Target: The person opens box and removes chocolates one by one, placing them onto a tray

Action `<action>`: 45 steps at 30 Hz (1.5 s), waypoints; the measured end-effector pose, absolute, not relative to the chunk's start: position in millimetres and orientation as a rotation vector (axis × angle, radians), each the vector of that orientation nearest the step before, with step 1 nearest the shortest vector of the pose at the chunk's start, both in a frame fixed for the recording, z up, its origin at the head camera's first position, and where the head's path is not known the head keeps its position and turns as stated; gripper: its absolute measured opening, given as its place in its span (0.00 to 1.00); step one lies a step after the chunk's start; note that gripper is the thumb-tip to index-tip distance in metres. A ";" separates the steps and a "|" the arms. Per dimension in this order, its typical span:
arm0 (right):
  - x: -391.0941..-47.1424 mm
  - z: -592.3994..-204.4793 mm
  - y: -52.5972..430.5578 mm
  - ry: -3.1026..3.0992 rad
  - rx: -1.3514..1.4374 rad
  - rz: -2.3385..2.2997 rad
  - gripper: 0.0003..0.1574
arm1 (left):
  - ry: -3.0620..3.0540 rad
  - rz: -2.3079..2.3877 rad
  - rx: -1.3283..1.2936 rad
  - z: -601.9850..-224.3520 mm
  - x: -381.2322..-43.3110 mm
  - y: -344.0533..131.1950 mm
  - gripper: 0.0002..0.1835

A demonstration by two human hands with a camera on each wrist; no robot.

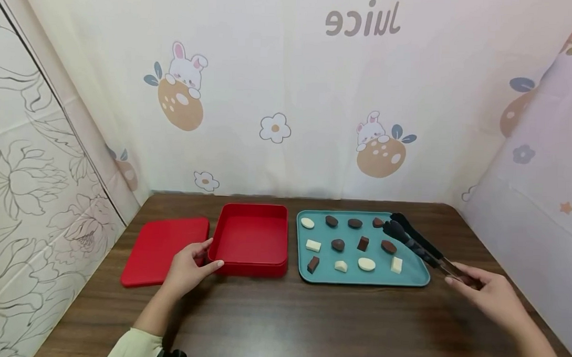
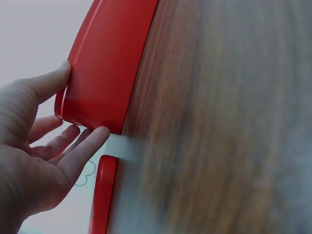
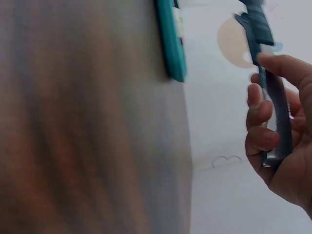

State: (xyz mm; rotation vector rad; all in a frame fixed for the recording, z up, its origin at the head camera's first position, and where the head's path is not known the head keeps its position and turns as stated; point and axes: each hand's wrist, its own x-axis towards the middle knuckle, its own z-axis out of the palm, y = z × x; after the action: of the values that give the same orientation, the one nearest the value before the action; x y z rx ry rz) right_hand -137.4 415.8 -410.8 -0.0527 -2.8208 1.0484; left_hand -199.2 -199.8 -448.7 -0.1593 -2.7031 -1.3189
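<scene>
My left hand [image 1: 188, 267] holds the near left corner of an open red box [image 1: 250, 240], thumb at its front rim and fingers along the left side. In the left wrist view the fingertips touch the wall of the red box [image 2: 105, 63]. My right hand [image 1: 492, 296] grips metal tongs [image 1: 427, 252] with black tips; the right wrist view shows fingers wrapped about the handle of the tongs [image 3: 275, 107]. Those tips hover by the far right corner of a teal tray [image 1: 344, 277], close to a dark brown chocolate [image 1: 378, 222]. Nothing is visible between them.
Several dark and white chocolates, such as a white oval [image 1: 366, 264], lie spaced out on the tray. Left of the box, a red lid [image 1: 158, 250] lies flat on the wooden table [image 1: 281, 325]. A printed curtain [image 1: 280, 68] hangs behind the table.
</scene>
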 end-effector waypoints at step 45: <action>-195.0 -438.7 439.7 -3.054 -0.445 0.813 0.39 | -2.608 -0.535 -0.388 -425.4 -152.4 -218.5 0.49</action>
State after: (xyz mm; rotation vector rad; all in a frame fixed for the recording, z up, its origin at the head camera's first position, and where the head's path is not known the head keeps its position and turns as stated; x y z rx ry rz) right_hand -195.0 439.7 -438.7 -0.4451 -3.0540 0.8126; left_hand -152.4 -218.5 -425.4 -0.3876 -2.6084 -0.5347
